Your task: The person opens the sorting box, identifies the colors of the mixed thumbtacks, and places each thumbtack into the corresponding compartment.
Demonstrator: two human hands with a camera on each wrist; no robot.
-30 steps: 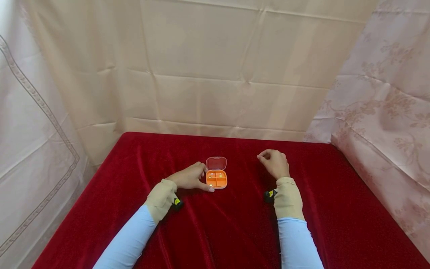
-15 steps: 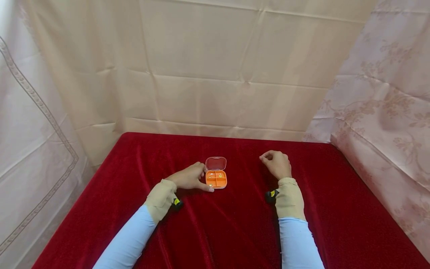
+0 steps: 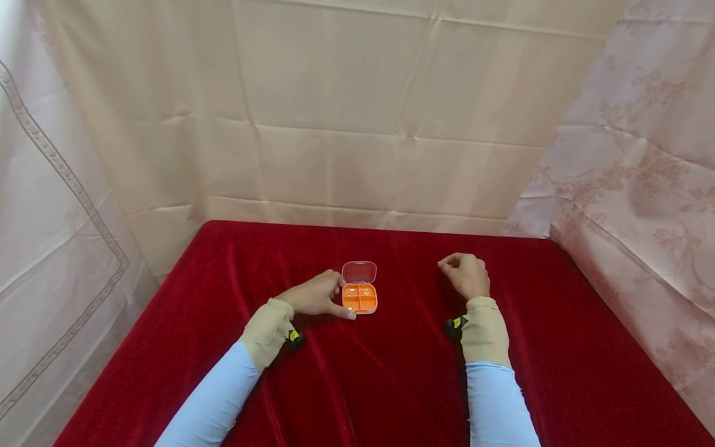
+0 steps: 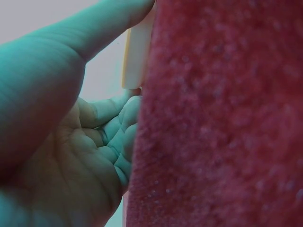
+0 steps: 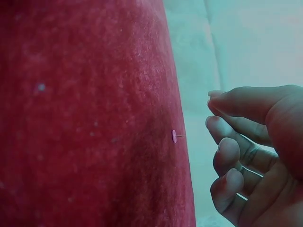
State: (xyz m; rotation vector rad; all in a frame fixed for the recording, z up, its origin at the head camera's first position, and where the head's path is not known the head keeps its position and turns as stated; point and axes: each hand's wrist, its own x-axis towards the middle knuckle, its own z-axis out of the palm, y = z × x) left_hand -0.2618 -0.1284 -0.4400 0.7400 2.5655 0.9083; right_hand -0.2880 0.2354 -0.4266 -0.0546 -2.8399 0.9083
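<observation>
A small orange pill box (image 3: 367, 303) with four-way dividers lies on the red cloth, its clear lid (image 3: 359, 272) tilted back. Small round gold-coloured pieces sit in its two far compartments and the near left one; their kind is too small to tell. My left hand (image 3: 314, 294) pinches the box from the left, thumb at the near edge, index finger at the far side. My right hand (image 3: 468, 274) hovers to the right, fingers loosely curled, thumb and index tips close together with nothing visible between them. Below it, a thumbtack (image 5: 174, 136) rests on the cloth, pin up.
Red velvet cloth (image 3: 391, 385) covers the table. Beige curtain (image 3: 357, 124) hangs behind the far edge, with pale patterned curtains at left and right. Black wrist cameras (image 3: 455, 326) sit by both wrists.
My right hand has drifted slightly to the right and a little nearer, its thumb and index finger parting slightly. The left hand and the pill box have stayed in place.
</observation>
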